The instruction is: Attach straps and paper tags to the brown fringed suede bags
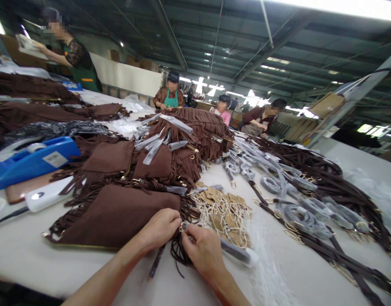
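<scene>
A flat brown fringed bag [119, 212] lies on the table in front of me, its zip edge toward me. At its right corner my left hand [162, 229] is closed in a pinch beside a small gold metal clasp [182, 227]. My right hand [203, 248] pinches that clasp from the other side, with fingers bent. Dark brown strands [180, 251] hang just below, between the two hands. The fingertips hide how clasp and bag corner meet. A dark pencil-like stick [156, 262] lies under my left wrist.
Brown cardboard tags [227, 212] with white strings lie right of my hands. Plastic-wrapped straps [300, 219] spread farther right. More fringed bags [195, 123] are piled ahead. A blue tape dispenser [55, 159] stands left. Several people work across the table.
</scene>
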`<action>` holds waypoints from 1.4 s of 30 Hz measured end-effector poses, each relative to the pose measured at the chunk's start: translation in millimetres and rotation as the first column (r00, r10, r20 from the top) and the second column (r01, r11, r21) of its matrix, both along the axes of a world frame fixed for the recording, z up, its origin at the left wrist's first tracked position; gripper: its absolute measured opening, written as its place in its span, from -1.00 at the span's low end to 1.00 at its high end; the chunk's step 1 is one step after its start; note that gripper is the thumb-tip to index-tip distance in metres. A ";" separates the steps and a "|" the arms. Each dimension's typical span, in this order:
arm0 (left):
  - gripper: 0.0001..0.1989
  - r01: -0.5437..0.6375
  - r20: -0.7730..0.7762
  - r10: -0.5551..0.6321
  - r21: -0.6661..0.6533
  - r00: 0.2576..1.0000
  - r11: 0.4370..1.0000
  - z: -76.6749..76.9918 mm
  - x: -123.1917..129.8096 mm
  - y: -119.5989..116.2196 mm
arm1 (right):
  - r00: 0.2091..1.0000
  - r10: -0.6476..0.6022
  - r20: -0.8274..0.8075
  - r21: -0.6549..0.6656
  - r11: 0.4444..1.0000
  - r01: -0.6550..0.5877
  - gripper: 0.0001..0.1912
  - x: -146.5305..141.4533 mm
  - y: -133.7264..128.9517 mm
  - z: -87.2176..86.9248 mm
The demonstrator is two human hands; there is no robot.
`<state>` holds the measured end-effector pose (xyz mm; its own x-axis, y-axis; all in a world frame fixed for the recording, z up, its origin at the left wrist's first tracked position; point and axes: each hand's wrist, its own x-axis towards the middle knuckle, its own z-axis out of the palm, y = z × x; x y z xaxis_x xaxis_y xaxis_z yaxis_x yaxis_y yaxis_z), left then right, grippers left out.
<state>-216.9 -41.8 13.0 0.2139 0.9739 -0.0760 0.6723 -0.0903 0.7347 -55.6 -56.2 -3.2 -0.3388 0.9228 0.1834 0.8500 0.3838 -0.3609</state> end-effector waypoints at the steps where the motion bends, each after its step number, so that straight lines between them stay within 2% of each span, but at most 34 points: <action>1: -0.78 0.002 0.001 -0.002 0.003 1.000 1.000 -0.3 -0.1 -0.1 | 1.000 -0.002 0.004 -0.003 1.000 0.002 -0.74 -0.6 -0.2 0.1; 8: -0.77 0.018 0.029 -0.019 0.035 0.999 0.999 0.0 -1.5 -8.1 | 0.999 -0.043 0.013 -0.044 0.998 0.043 -0.75 -3.7 -1.8 0.5; 15: -0.77 0.092 0.120 -0.095 0.030 0.988 0.995 2.6 -7.3 -16.7 | 0.995 -0.075 -0.063 0.046 0.996 0.078 -0.87 0.7 -4.5 -13.8; 18: -0.77 0.082 0.099 -0.087 0.048 0.991 0.995 2.7 -8.1 -22.2 | 0.988 -0.061 -0.145 0.076 0.994 0.072 -0.95 0.8 -4.4 -18.6; 24: -0.79 0.045 -0.004 -0.045 0.108 0.999 0.993 3.1 -5.0 -28.2 | 0.982 0.006 -0.186 0.143 0.989 0.021 -0.87 1.6 -2.5 -23.2; 26: -0.77 0.058 0.030 -0.060 0.086 0.998 0.995 5.2 -6.1 -26.1 | 0.984 -0.024 -0.176 0.141 0.989 0.050 -0.90 1.3 -1.1 -24.5; 28: -0.74 0.097 0.093 -0.103 0.067 0.990 0.993 7.7 -8.8 -24.3 | 0.981 -0.044 -0.190 0.138 0.988 0.071 -0.84 0.4 -0.3 -25.2; 31: -0.75 0.133 0.165 -0.143 0.073 0.976 0.988 8.5 -12.6 -24.5 | 0.978 0.022 -0.208 0.149 0.989 0.010 -0.69 -1.1 -0.4 -24.5; 35: -0.76 0.067 0.164 -0.084 0.106 0.983 0.992 2.5 -12.3 -26.5 | 0.981 0.077 -0.181 0.142 0.988 -0.051 -0.77 -0.4 -0.4 -24.4; 39: -0.75 0.042 0.229 -0.064 0.101 0.971 0.994 -2.8 -10.1 -23.8 | 0.951 0.123 -0.284 0.170 0.982 -0.076 -0.70 6.5 2.9 -28.9; 42: -0.81 0.021 0.241 -0.040 0.081 0.970 0.996 -1.6 -10.3 -20.7 | 0.943 0.155 -0.293 0.165 0.980 -0.110 -0.84 11.8 5.5 -29.8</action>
<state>-227.2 -62.5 11.3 0.2466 0.9674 0.0574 0.4713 -0.1715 0.8651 -43.8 -50.7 -33.1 -0.3639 0.8294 0.4239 0.6466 0.5525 -0.5260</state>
